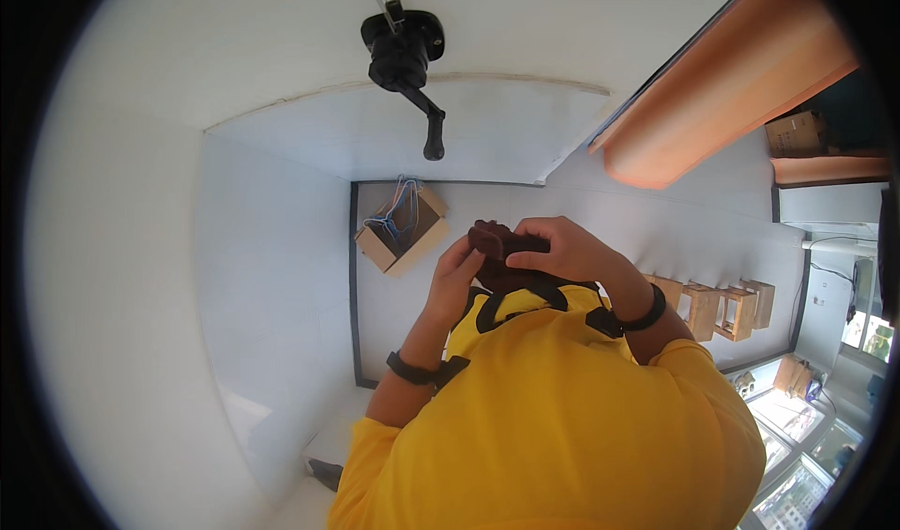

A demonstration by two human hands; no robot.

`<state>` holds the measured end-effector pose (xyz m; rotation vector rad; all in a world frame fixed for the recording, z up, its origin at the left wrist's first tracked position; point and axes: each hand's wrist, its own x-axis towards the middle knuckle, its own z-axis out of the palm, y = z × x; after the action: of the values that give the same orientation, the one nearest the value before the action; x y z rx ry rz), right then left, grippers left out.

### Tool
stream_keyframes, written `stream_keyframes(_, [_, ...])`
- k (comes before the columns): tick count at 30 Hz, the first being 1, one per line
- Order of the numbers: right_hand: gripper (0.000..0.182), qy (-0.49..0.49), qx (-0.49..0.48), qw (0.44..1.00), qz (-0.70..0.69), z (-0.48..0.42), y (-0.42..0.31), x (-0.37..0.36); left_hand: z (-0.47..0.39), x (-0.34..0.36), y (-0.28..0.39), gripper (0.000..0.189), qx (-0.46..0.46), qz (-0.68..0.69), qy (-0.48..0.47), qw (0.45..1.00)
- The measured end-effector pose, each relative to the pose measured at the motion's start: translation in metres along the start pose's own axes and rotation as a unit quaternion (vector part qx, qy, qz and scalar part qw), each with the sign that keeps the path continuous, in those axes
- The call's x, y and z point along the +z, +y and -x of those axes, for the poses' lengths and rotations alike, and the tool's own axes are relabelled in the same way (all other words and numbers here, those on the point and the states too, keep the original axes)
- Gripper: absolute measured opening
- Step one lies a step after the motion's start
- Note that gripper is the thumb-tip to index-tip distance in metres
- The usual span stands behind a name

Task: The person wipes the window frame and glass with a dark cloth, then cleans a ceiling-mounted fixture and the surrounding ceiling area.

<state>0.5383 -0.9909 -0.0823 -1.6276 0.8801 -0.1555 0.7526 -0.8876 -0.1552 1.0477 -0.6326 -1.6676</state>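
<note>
Between my two hands, close to the front of my yellow shirt, is a bunched dark maroon cloth. My left hand pinches its left edge between thumb and fingers. From the right, my right hand grips a folded part of the same cloth. The lower part of the cloth hangs down against my body, and its full shape cannot be told. Each of my wrists bears a black strap.
An open cardboard box with blue and white wire hangers sits on the floor ahead. A black hand crank is fixed to the wall. Several wooden stools stand at the right, below an orange curtain.
</note>
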Motion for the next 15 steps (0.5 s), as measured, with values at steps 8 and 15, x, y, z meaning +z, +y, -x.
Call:
stream_keyframes(8, [0.039,0.050,-0.077,0.943,-0.320,0.040,0.066,-0.092,-0.074,0.093,0.002,0.074,-0.004,-0.077,-0.057,0.995])
stream_keyframes(15, [0.026,0.126,-0.003,0.914,-0.385,0.096,0.122,-0.193,-0.169,0.186,-0.023,0.072,-0.045,-0.368,0.039,0.928])
